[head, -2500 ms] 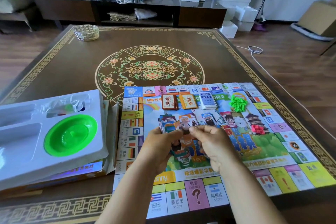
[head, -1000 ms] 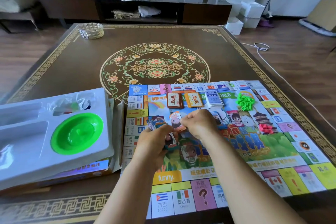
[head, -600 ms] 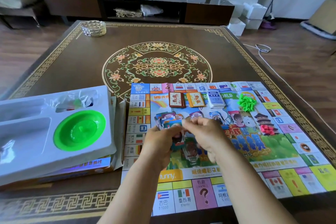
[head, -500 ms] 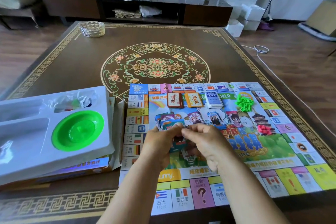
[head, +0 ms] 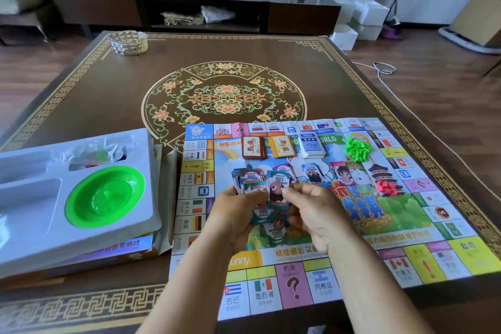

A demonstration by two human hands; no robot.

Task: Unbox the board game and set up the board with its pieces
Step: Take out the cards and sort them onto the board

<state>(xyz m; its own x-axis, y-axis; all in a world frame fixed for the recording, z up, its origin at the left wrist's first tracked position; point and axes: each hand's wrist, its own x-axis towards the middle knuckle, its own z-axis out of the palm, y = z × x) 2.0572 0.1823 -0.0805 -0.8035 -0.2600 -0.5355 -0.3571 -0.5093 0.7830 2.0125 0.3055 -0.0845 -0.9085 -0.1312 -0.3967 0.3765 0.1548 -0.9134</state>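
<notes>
The colourful game board [head: 406, 228] lies flat on the near right of the table. My left hand [head: 233, 214] grips a fanned stack of play-money notes [head: 248, 179] above the board's middle. My right hand [head: 311, 209] pinches a single "100" note [head: 278, 187] at the front of that stack. More notes lie on the board: one below my hands [head: 275, 233] and others in a row beyond them [head: 311, 172]. Three card decks sit further back: brown [head: 253, 147], orange [head: 283, 146] and blue [head: 311, 145]. Green pieces [head: 357, 148] and red pieces [head: 386, 188] are heaped at the right.
The white plastic box insert [head: 40, 222] with a green bowl [head: 104, 196] and a bag of small parts [head: 103, 153] rests on the game box at the left. A woven basket [head: 128, 42] stands at the table's far left corner. A white cable [head: 385, 73] trails on the floor.
Both hands stay together over the board's middle. The right hand has pulled a "100" note up from the stack, and more notes have appeared in a row on the board.
</notes>
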